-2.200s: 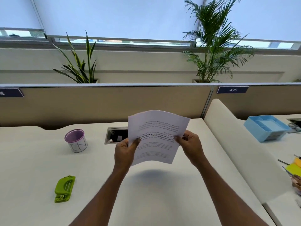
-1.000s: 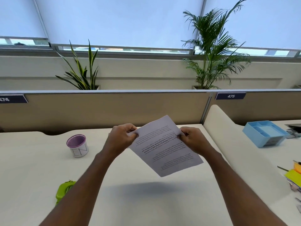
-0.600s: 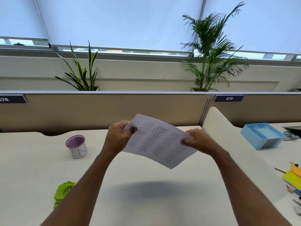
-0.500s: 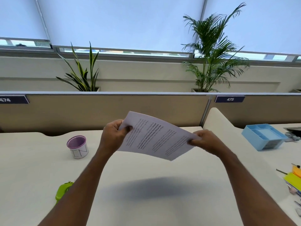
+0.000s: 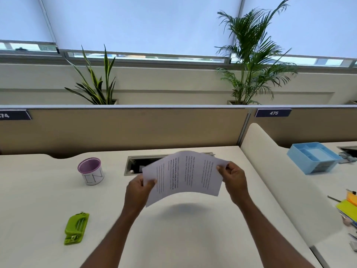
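A printed white sheet of paper (image 5: 185, 175) hangs in the air above the white desk (image 5: 173, 238), bowed upward in the middle with its text running sideways. My left hand (image 5: 138, 190) pinches its left edge, thumb on top. My right hand (image 5: 232, 177) pinches its upper right corner. A green hole punch (image 5: 76, 228) lies on the desk at the lower left, well apart from both hands.
A purple-rimmed cup (image 5: 90, 170) stands at the left, and an open cable slot (image 5: 135, 165) lies behind the paper. A curved white divider (image 5: 280, 180) borders the desk on the right; beyond it sit a blue tray (image 5: 313, 157) and yellow stationery (image 5: 347, 206). A beige partition (image 5: 125, 128) closes the back.
Both hands turned the sheet from a tilted, diagonal hold to a sideways one and lowered it toward the desk. The view tipped down, bringing the cable slot and hole punch into sight.
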Demonstrator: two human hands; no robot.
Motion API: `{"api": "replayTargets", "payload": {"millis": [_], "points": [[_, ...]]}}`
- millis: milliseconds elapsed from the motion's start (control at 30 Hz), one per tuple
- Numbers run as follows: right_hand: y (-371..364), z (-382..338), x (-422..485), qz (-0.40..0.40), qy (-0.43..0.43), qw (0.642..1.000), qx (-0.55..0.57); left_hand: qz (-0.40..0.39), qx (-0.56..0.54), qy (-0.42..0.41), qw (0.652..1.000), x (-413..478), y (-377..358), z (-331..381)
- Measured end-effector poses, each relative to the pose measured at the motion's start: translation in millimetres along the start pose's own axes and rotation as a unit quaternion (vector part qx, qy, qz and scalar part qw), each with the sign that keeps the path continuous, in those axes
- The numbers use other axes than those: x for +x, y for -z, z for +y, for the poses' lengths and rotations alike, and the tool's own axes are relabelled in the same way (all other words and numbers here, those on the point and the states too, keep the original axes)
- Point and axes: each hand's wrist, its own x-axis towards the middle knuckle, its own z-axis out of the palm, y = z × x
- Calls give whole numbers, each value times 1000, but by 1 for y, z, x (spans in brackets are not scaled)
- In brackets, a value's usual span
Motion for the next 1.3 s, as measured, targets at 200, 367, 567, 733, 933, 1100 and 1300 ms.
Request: {"api": "replayTargets", "payload": {"millis": [200, 367, 567, 733, 933, 1100, 1300], "points": [[-7, 52, -26, 16, -53, 997, -47, 14, 54, 57, 997, -29, -19, -49], [-6, 61, -26, 5, -52, 996, -67, 34, 72, 47, 996, -26, -23, -52], [-2, 64, -27, -5, -67, 993, -102, 22, 85, 50, 995, -28, -24, -55], [9, 35, -6, -2, 7, 982, -189, 29, 38, 32, 998, -12, -13, -34], [15, -44, 32, -31, 143, 952, -270, 2, 46, -16, 999, 17, 6, 9], [-1, -102, 37, -106, 219, 913, -327, -58, 126, -93, 986, 16, -7, 39], [-20, -130, 28, -179, 239, 886, -355, -61, 141, -149, 977, 11, -30, 72]]}}
